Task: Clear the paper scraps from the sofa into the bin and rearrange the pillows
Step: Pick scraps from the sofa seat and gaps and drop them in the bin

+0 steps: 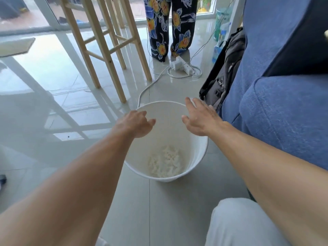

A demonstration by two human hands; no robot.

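Your left hand (136,124) and right hand (200,119) hover empty above the bin (167,114); paper scraps (166,161) cover its bottom.

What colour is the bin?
White, seen in the head view: the bin with paper scraps inside.

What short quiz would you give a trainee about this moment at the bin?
1. True or false: paper scraps lie at the bottom of the white bin.
2. What stands against the blue sofa? A: a black backpack. B: a guitar. C: a broom.
3. Short answer: which is nearer the sofa, the left hand or the right hand?
Key: 1 true; 2 A; 3 the right hand.
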